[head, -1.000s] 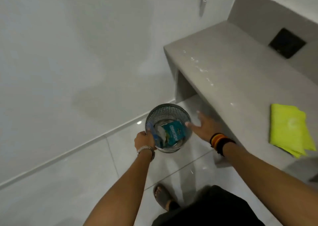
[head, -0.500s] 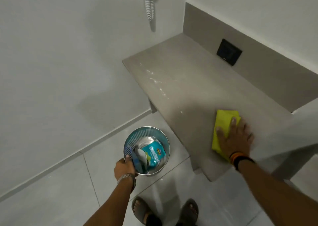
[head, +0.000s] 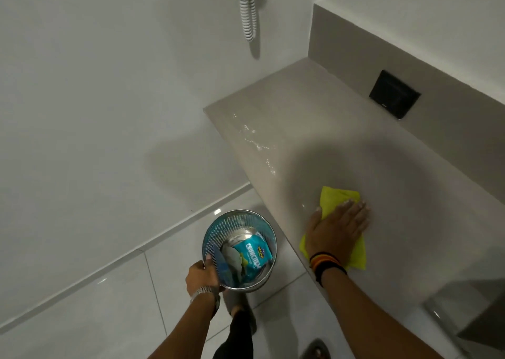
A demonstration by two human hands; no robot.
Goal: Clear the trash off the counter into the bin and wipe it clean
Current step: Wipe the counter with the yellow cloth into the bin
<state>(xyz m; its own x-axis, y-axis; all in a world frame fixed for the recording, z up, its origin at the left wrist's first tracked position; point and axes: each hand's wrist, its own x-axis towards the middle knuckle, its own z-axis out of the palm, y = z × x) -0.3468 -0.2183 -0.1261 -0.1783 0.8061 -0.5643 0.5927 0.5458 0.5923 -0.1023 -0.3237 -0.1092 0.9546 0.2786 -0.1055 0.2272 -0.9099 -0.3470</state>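
Note:
A round metal mesh bin (head: pixel 218 230) hangs just off the counter's front edge, with my left hand (head: pixel 202 275) gripping its near rim. Inside lie a teal snack packet (head: pixel 252 254) and some grey wrapping. The beige counter (head: pixel 314 129) runs from centre to right. On its front part lies a folded yellow cloth (head: pixel 332 197), and my right hand (head: pixel 336 227) presses flat on top of it, fingers spread. White crumbs or droplets (head: pixel 255 142) streak the counter's left end.
A black square socket plate (head: pixel 394 94) sits in the grey backsplash. A coiled white cord (head: pixel 248 11) hangs on the wall above. Glossy floor tiles lie below, with my feet (head: pixel 240 312) near the bin.
My right hand left the bin, went to the yellow cloth and has slid it leftward along the counter's front. My left hand keeps holding the bin by the counter edge.

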